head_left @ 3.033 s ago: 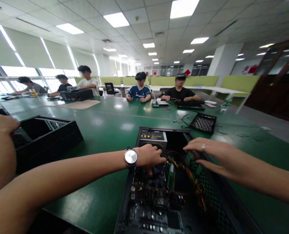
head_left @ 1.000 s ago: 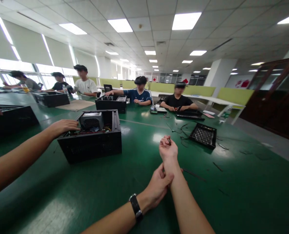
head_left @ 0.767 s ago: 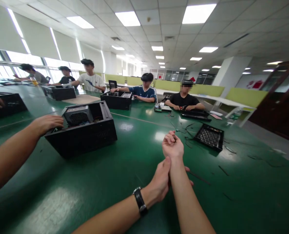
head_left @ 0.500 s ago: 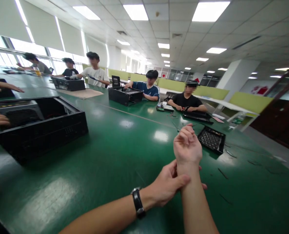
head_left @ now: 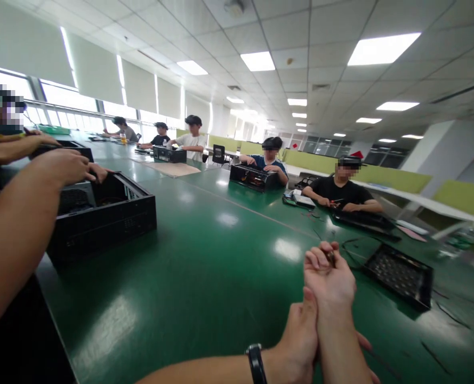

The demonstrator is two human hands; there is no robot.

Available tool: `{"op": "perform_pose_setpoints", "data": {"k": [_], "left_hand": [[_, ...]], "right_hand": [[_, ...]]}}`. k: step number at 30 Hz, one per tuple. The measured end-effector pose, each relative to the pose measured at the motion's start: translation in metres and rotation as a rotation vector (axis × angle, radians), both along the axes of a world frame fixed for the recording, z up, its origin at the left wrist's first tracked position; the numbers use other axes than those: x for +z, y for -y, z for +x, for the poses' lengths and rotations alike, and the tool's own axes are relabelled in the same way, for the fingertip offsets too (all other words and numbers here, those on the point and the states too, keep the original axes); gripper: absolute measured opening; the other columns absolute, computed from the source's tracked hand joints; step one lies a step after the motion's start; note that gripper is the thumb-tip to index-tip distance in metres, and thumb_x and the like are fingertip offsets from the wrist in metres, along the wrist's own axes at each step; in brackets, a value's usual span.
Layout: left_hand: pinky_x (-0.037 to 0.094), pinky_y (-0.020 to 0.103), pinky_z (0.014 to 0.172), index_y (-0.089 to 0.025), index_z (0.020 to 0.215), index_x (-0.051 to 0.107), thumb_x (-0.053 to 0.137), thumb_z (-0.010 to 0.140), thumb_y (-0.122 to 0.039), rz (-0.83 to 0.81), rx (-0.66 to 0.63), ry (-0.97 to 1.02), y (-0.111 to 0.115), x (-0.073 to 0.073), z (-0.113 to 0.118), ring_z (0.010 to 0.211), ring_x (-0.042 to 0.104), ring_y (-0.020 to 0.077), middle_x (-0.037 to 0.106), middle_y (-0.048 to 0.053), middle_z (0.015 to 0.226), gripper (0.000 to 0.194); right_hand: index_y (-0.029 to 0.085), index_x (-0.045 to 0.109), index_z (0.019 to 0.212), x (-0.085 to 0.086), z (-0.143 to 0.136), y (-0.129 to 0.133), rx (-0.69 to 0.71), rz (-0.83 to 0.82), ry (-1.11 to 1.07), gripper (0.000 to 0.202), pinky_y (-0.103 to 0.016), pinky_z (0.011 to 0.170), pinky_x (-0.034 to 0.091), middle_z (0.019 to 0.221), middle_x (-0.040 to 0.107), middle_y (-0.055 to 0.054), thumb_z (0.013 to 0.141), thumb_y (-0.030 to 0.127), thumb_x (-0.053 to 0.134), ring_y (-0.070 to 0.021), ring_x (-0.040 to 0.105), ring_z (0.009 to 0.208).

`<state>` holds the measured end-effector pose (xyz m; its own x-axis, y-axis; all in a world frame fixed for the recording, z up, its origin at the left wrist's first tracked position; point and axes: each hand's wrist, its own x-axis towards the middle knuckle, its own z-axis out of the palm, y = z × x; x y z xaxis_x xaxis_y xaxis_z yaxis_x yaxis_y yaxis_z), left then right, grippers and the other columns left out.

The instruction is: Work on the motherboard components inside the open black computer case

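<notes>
the left hand [head_left: 298, 333], a watch [head_left: 256, 362] strapped above it, is wrapped firmly round the right wrist [head_left: 335, 314], its thumb lying up along the side. the right hand [head_left: 329, 280] is palm up with its fingers curled in; a small dark spot [head_left: 331, 257] shows among them, too small to tell whether it is something pinched.

nearest to the hands is a shallow tray [head_left: 400, 277], resting on the green table [head_left: 189, 298] at three o'clock from the right hand, apart from it. it is black with a raised rim, set at a slant, its floor dotted with rows of pale round spots; its edges catch a little light. a thin dark cable [head_left: 346, 255] loops between hand and tray, and a dark strip [head_left: 435, 357] lies at four o'clock.

at twelve o'clock from the right hand a person in a black shirt [head_left: 340, 189] works over a black panel [head_left: 364, 220]. at nine o'clock, well apart, a co-worker's hand [head_left: 71, 165] is over an open black computer case [head_left: 109, 226].
</notes>
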<state>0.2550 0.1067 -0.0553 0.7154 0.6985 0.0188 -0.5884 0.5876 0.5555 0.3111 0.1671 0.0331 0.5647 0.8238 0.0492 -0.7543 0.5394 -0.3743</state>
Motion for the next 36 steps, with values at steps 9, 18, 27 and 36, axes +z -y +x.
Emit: {"op": "perform_pose_setpoints", "data": {"k": [9,18,27,36], "left_hand": [[0.056,0.042,0.063,-0.010,0.118,0.053,0.053,0.072,-0.090,-0.008,-0.022,0.074,-0.007,-0.016,0.005,0.065,0.072,0.0306,0.072,0.020,0.095,0.092],[0.054,0.045,0.085,-0.008,0.114,0.066,0.088,0.062,-0.060,0.080,-0.111,0.234,0.010,-0.002,-0.008,0.083,0.072,0.0277,0.064,0.021,0.120,0.077],[0.048,0.038,0.097,-0.012,0.126,0.060,0.090,0.069,-0.037,0.457,-0.098,0.016,0.003,0.004,-0.025,0.106,0.066,0.0248,0.066,0.016,0.120,0.069],[0.052,0.023,0.061,-0.015,0.103,0.055,0.074,0.083,-0.039,0.531,0.257,-0.238,0.000,0.016,-0.032,0.063,0.059,0.0079,0.064,0.003,0.092,0.036]], "right_hand": [[0.016,0.053,0.084,-0.009,0.003,-0.008,-0.002,-0.032,-0.045,0.031,-0.017,0.036,0.028,0.066,0.050,0.005,0.100,0.007,0.028,-0.0048,0.031,0.038],[0.015,0.050,0.086,0.007,0.013,0.011,0.031,0.035,-0.054,0.030,-0.015,0.039,0.028,0.066,0.046,0.007,0.098,0.004,0.024,-0.0033,0.032,0.039],[0.017,0.045,0.081,0.007,0.026,0.012,-0.024,0.052,-0.033,0.032,-0.014,0.039,0.024,0.063,0.043,0.008,0.092,-0.002,0.021,-0.0021,0.029,0.038],[0.018,0.047,0.082,0.014,0.034,0.019,-0.196,0.078,0.040,0.028,-0.015,0.039,0.026,0.063,0.044,0.008,0.095,0.006,0.025,-0.0026,0.030,0.038]]}}
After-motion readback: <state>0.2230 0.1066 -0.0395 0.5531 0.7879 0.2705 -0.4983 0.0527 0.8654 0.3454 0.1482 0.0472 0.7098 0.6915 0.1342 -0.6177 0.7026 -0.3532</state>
